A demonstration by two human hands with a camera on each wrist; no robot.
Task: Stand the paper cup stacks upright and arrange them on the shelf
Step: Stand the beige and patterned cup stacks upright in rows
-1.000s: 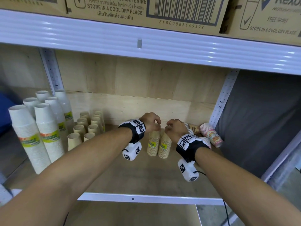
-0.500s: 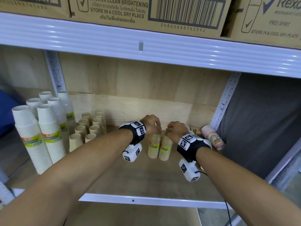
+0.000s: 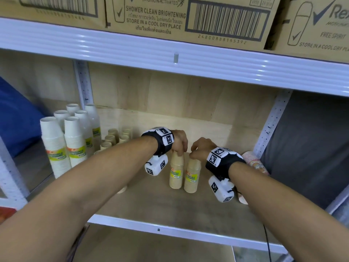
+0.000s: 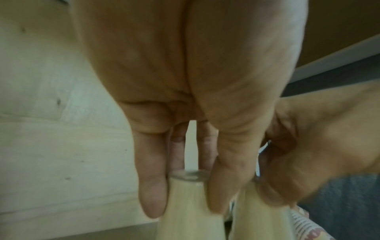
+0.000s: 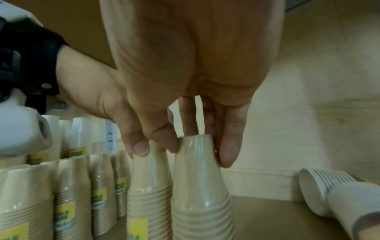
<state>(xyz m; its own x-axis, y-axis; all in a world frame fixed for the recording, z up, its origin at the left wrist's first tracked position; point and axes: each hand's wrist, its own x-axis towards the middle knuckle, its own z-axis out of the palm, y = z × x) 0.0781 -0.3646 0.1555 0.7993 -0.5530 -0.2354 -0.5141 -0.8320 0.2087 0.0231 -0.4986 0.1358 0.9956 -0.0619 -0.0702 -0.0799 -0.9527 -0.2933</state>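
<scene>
Two tan paper cup stacks stand upright, bottoms up, side by side in the middle of the wooden shelf (image 3: 170,208). My left hand (image 3: 180,150) grips the top of the left stack (image 3: 176,173) from above, with thumb and fingers curled round it. In the left wrist view the left hand (image 4: 185,203) pinches that stack (image 4: 185,227). My right hand (image 3: 194,156) grips the top of the right stack (image 3: 192,176). The right wrist view shows the right hand (image 5: 197,149) round that stack (image 5: 201,194).
Tall white cup stacks (image 3: 62,148) stand at the left, with short tan stacks (image 3: 115,138) behind them. A patterned stack (image 3: 255,163) and a white stack (image 5: 320,191) lie on their sides at the right. Cardboard boxes (image 3: 151,16) sit on the shelf above.
Both hands stay on the tops of the two tan stacks, which stand in about the same place. The head view has shifted slightly.
</scene>
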